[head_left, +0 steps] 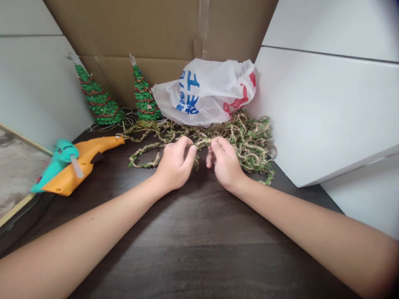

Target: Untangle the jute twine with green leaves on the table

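A tangled rope garland with small green leaves (254,145) is heaped on the dark tabletop, right of centre, with loops running left. My left hand (177,162) is closed on a strand of it near the middle. Just to the right, my right hand (225,162) pinches the same garland between thumb and fingers. A short stretch of rope shows between the two hands. One loose loop with a cut-looking end lies left of my left hand. The fingertips partly hide the rope they hold.
An orange and teal glue gun (79,166) lies at the left. Two small green trees (101,104) with red trim stand behind it. A white plastic bag (212,91) rests against the cardboard (140,27). A white box (327,112) borders the right side of the dark table (199,249).
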### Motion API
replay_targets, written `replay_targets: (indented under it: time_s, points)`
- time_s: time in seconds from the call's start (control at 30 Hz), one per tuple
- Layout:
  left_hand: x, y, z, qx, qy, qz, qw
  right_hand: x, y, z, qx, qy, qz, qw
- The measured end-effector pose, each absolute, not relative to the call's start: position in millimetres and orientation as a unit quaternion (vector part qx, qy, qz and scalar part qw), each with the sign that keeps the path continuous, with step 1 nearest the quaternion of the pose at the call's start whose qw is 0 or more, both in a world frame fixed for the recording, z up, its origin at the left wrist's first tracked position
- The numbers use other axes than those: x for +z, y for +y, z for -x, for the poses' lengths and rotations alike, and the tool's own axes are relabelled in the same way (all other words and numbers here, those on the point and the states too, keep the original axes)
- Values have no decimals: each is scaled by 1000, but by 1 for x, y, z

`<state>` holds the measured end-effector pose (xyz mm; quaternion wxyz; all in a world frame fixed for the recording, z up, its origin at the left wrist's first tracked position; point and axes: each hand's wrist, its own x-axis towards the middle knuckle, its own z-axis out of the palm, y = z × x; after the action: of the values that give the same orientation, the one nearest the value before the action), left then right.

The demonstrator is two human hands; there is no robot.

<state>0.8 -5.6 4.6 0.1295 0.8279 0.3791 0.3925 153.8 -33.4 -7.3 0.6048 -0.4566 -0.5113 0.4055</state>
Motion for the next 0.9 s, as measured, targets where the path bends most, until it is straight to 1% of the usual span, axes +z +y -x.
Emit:
replay_targets:
  time_s: [0.13, 0.3, 0.43, 0.63, 0.9]
  points:
    - [2, -4, -2, 412, 384, -812, 153, -7, -33, -154, 412, -500, 460, 607]
    - [4, -5, -3, 407, 393, -814, 133, -6, -35, -154, 435, -511, 456, 584]
    - [6, -6, -3, 385, 399, -823, 128, -4, -37, -154, 400, -525, 460, 594]
    - [4, -7, -3, 346, 413, -834, 123, -5, -37, -153, 403, -566, 478, 538]
    - [5, -8, -4, 342, 429, -828, 116, -10, -36, -154, 383, -548, 466, 580]
